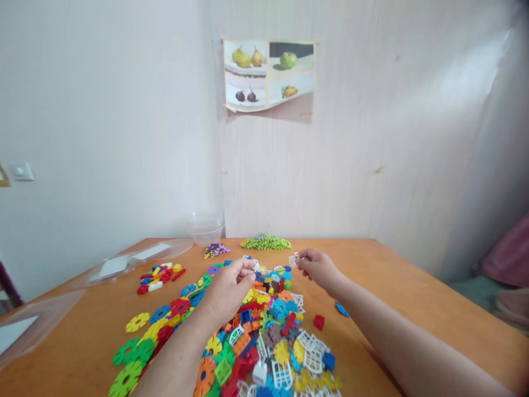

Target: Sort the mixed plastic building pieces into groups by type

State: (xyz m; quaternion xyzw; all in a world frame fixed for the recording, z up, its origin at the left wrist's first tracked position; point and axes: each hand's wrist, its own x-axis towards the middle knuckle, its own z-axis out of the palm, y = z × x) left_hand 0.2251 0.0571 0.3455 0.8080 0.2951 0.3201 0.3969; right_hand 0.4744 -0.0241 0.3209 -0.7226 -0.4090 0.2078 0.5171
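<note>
The right hand (318, 267), centre right of the frame, is closed in a narrow pinch on a white lattice piece (293, 259), held just above the far edge of the mixed heap (268, 336). The left hand (229, 286), at frame centre, is curled over the same edge with its fingertips drawn together among white parts. Whether it grips one cannot be told.

Progress, as judged from the layout:
- Set apart: a green group (266, 241) and a purple group (215, 250) at the far side of the surface (413, 286), and a group of red, yellow and white bricks (159, 274) at centre left.
- Left over: the mixed heap, by far the largest share, spreading from frame centre to the bottom edge. It contains discs, bricks and white lattices in all colours.

A clear bowl (205, 226) stands against the wall, and clear lids (136, 256) lie flat at the left.

Markings: no brand, label or legible writing is visible. The fruit poster (268, 71), upper centre, carries pictures only. The wall switch (22, 172) is unmarked
</note>
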